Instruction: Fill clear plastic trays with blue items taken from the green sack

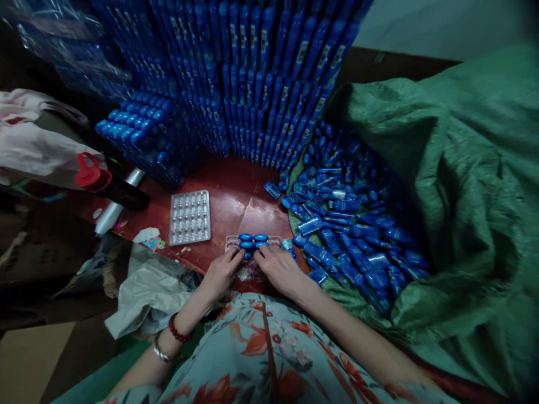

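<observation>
Near the table's front edge lies a clear plastic tray holding several small, glossy blue oval pieces. My left hand comes in from the left, its fingertips closed on a blue oval piece in the nearer part of the tray. From the right, my right hand bends over the tray with its fingers curled down onto another blue oval piece, which they partly hide. Crumpled clear plastic lies between my wrists. A blue packet sits just past my right knuckles.
A moulded clear tray lies left on the red table. Tall stacks of packed blue pieces stand behind. A green sack spills blue packets at right. A black bottle with red lid leans left.
</observation>
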The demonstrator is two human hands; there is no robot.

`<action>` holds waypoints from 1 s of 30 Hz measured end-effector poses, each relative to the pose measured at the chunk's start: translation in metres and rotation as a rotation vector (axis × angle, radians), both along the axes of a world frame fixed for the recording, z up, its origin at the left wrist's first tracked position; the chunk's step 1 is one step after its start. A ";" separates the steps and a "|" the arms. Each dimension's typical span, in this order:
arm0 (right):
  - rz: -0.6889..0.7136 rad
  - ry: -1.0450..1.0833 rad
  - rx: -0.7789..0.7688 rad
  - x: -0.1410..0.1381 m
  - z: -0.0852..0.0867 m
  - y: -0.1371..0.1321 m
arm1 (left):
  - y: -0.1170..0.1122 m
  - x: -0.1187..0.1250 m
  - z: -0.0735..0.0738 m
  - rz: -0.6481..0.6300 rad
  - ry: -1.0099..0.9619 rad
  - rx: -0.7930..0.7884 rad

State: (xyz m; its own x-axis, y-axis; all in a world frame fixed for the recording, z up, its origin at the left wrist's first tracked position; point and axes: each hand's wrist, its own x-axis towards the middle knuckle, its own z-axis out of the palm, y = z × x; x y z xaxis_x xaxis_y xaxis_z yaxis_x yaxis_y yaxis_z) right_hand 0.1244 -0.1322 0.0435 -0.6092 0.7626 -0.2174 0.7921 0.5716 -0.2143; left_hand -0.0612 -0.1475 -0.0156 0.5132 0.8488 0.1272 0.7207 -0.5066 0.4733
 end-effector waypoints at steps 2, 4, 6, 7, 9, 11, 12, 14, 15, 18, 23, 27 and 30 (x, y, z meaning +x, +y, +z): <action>-0.007 -0.026 0.014 -0.010 -0.002 0.000 | 0.004 0.001 0.007 -0.073 0.113 -0.023; -0.048 -0.012 0.046 -0.013 -0.008 -0.002 | 0.010 0.004 0.014 -0.114 0.208 -0.045; -0.079 0.071 0.094 -0.008 -0.018 -0.006 | 0.014 0.006 0.017 -0.123 0.266 -0.040; -0.099 0.134 0.129 -0.002 -0.023 -0.009 | 0.016 0.006 0.018 -0.125 0.277 -0.026; -0.200 0.252 0.219 0.014 -0.034 -0.018 | 0.019 0.006 0.014 -0.122 0.266 0.008; -0.398 0.268 0.298 0.031 -0.043 -0.027 | 0.020 0.005 0.007 -0.111 0.221 0.059; -0.501 0.225 0.314 0.039 -0.047 -0.030 | 0.020 0.004 0.003 -0.108 0.190 0.094; -0.641 0.085 0.288 0.048 -0.051 -0.034 | 0.021 0.003 -0.006 -0.102 0.127 0.177; -0.670 0.019 0.253 0.051 -0.052 -0.034 | 0.022 0.002 -0.009 -0.095 0.102 0.222; -0.677 -0.050 0.142 0.052 -0.052 -0.033 | 0.020 0.002 -0.012 -0.023 0.044 0.337; -0.709 0.008 0.028 0.055 -0.052 -0.035 | 0.011 0.028 0.005 0.042 -0.157 0.389; -0.832 0.217 0.066 0.074 -0.050 -0.038 | 0.027 0.091 0.022 -0.088 -0.248 0.116; -0.927 0.347 0.180 0.096 -0.040 -0.041 | 0.061 0.147 0.026 -0.062 -0.212 0.020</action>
